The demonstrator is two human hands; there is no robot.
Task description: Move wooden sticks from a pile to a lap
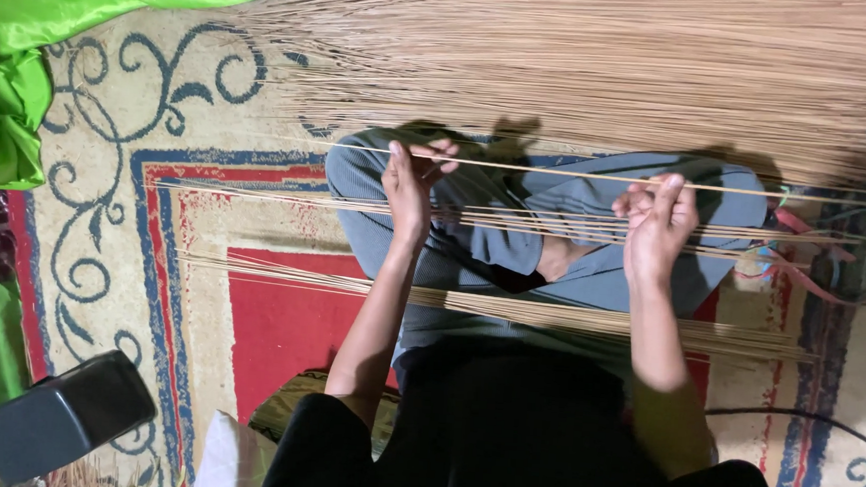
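Straw-coloured stick held across my lap.
Long axis runs left to right; my left hand and right hand each pinch it.

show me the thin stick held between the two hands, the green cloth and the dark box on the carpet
thin stick (543, 172), head view, midway along its length between the hands
green cloth (26, 18), head view, on its shiny folded surface
dark box (67, 417), head view, on its top face

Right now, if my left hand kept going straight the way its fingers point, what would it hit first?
Probably the big pile of thin sticks ahead. The left hand already pinches one thin stick; depth is unclear.
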